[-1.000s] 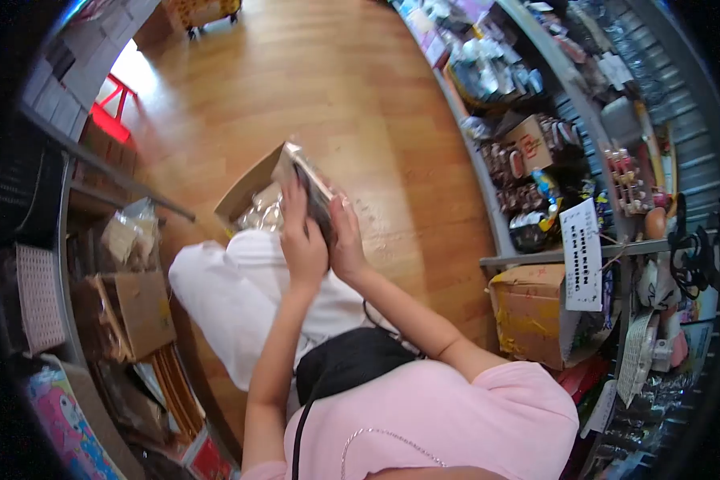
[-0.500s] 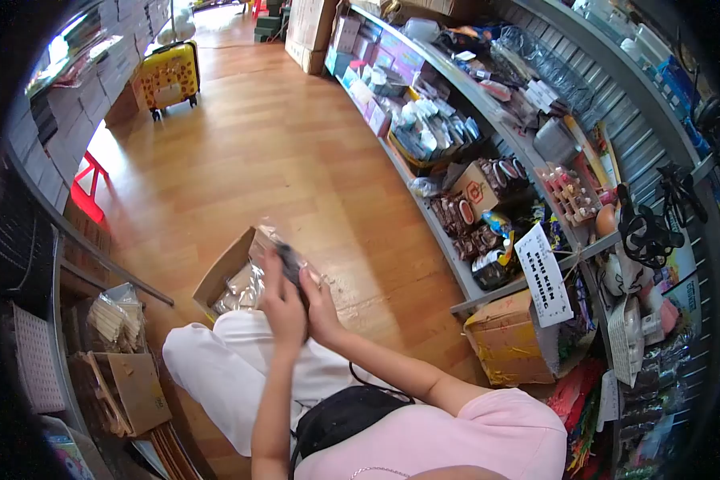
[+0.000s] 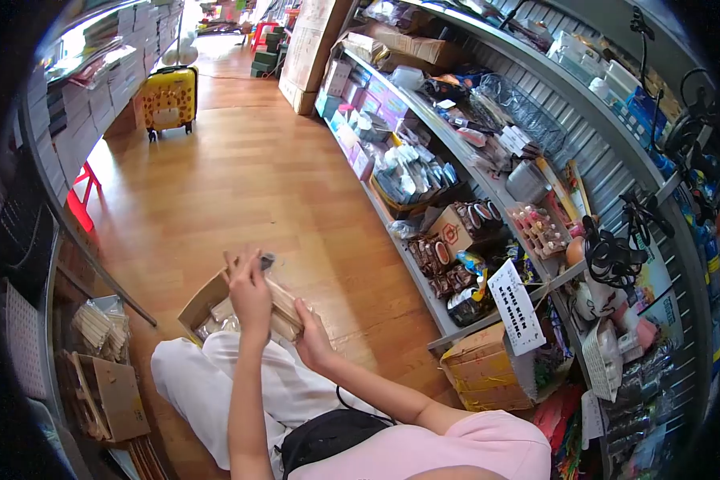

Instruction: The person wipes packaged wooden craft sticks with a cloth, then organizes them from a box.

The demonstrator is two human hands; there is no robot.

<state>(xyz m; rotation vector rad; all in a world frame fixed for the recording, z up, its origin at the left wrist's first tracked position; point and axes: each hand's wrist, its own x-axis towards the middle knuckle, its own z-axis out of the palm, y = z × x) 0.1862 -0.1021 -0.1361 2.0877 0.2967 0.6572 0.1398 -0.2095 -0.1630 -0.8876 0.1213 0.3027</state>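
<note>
**As the person crouches in a shop aisle, both hands grip a wrapped packet (image 3: pixel 286 314) above an open cardboard box (image 3: pixel 202 302)**

While the person squats on the wooden floor (image 3: pixel 240 184) in white trousers (image 3: pixel 208 384), the left hand (image 3: pixel 250 292) lies over the upper side of the packet, fingers curled round its far edge and clenched on it. The right hand (image 3: pixel 312 340) grasps the same packet from below at its near end, so the flat tan pack in clear wrap sits tilted between the two hands. A small dark piece shows just past the left fingertips; what it is cannot be told. The packet hangs just above the right side of the cardboard box, which stands on the floor touching the knees, its flaps up and more clear-wrapped goods inside.

To the right, long shelves (image 3: pixel 424 120) crowded with small goods run down the aisle. A white handwritten sign (image 3: pixel 514 308) hangs at their near end, above a closed brown carton (image 3: pixel 484 372). Far up the aisle on the left stands a yellow suitcase (image 3: pixel 168 96).
</note>
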